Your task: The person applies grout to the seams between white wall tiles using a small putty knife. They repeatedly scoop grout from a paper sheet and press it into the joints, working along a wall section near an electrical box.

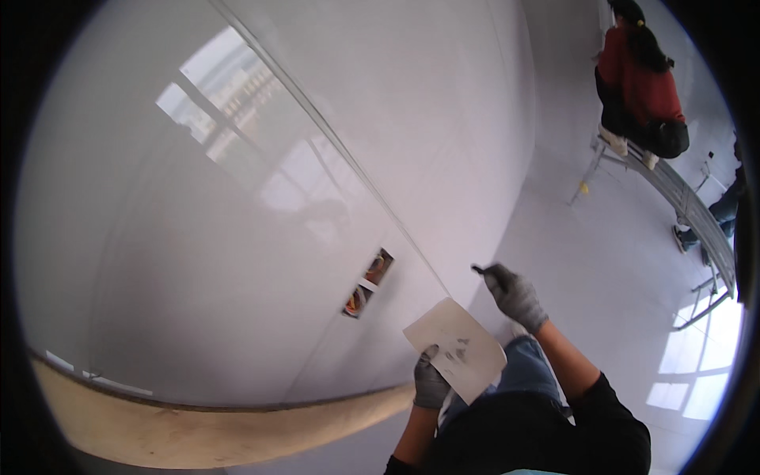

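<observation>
My left hand (431, 380), in a grey glove, grips a beige rectangular sheet (467, 336) by its lower left edge, thumb on top. Dark grey smears mark the middle of the sheet. To its upper right, my gloved right hand (513, 297) is closed round a small dark tool (477, 270). Only the tool's black end shows past the fingers, so its kind is hidden. A glossy pale wall panel (237, 261) stands before me, with a narrow seam (348, 158) running down to behind the sheet.
Wires show in a two-part socket opening (368, 283) in the panel. A wooden board (198, 435) runs along the panel's lower edge. At the upper right, a person in red (645, 87) crouches on a metal work platform (673, 186); another person's legs (722, 214) show beside it.
</observation>
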`<state>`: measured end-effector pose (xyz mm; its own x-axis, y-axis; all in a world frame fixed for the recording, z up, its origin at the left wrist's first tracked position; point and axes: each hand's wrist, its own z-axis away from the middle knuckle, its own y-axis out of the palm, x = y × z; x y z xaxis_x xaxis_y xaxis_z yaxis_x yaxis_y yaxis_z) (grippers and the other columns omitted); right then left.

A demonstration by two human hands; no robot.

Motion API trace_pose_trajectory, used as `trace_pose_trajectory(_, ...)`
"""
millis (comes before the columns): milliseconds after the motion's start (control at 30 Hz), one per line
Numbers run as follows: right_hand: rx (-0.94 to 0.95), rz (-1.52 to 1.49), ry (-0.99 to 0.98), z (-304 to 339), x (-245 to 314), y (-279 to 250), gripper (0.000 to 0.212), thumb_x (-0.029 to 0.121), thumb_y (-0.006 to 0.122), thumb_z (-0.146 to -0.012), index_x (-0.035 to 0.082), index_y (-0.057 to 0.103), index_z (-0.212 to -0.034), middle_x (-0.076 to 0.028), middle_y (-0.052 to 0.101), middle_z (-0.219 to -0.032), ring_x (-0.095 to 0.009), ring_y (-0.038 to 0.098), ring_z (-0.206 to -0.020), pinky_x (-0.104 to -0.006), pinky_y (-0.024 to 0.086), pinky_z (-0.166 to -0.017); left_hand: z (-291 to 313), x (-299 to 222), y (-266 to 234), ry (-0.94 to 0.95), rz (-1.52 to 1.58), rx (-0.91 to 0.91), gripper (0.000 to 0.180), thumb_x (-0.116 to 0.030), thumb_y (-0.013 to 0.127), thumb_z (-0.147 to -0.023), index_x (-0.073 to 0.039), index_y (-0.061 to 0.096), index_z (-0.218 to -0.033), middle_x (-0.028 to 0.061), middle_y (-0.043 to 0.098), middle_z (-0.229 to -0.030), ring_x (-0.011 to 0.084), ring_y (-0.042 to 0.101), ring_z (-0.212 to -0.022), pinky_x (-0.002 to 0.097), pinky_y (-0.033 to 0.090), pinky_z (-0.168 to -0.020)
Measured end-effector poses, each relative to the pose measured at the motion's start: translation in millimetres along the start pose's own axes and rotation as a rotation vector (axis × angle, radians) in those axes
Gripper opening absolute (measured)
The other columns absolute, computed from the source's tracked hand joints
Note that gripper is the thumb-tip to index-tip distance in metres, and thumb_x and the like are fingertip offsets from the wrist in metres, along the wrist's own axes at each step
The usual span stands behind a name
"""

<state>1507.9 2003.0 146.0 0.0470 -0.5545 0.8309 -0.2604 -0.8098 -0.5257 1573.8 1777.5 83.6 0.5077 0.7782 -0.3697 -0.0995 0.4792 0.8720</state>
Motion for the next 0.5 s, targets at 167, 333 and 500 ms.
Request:
trace_pose_trajectory(167, 0.047, -0.010, 0.034, -61.0, -33.8, 23.9, 0.019, 0.029, 0.047, -0.097, 0.011, 0.050, -0.105, -0.016, 0.057, -0.066, -0.037, 0.061, -0.064, -0.0463, 0.045, -0.057, -26.5, 26.8, -55.0, -0.081, 0.186, -0.078, 0.061, -0.030, 0.062, -0.086, -0.001, 0.040, -0.134, 0.0181, 0.051, -0.129, 0.0345, 0.051, -0.116, 0.0486, 0.043, -0.100)
trace_pose_trajectory(333, 0.170, -0.039, -0.037, -117.8, -44.8, 68.2, 0.021, 0.029, 0.048, -0.098, 0.009, 0.054, -0.098, -0.013, 0.055, -0.062, -0.030, 0.057, -0.056, -0.0400, 0.046, -0.053, -38.0, 48.5, -86.7, -0.045, 0.214, -0.227, 0.064, -0.035, 0.061, -0.087, -0.004, 0.037, -0.138, 0.0167, 0.048, -0.134, 0.0348, 0.049, -0.120, 0.0503, 0.042, -0.100)
trace_pose_trajectory(500, 0.006, -0.261, -0.405, -166.8, -32.8, 109.6, 0.019, 0.022, 0.063, -0.089, 0.004, 0.061, -0.088, -0.012, 0.060, -0.078, -0.025, 0.060, -0.066, -0.0331, 0.049, -0.061, -33.2, 60.1, -94.9, -0.074, 0.188, -0.387, 0.070, -0.040, 0.059, -0.088, -0.006, 0.031, -0.142, 0.0168, 0.044, -0.137, 0.0341, 0.046, -0.124, 0.0496, 0.041, -0.103)
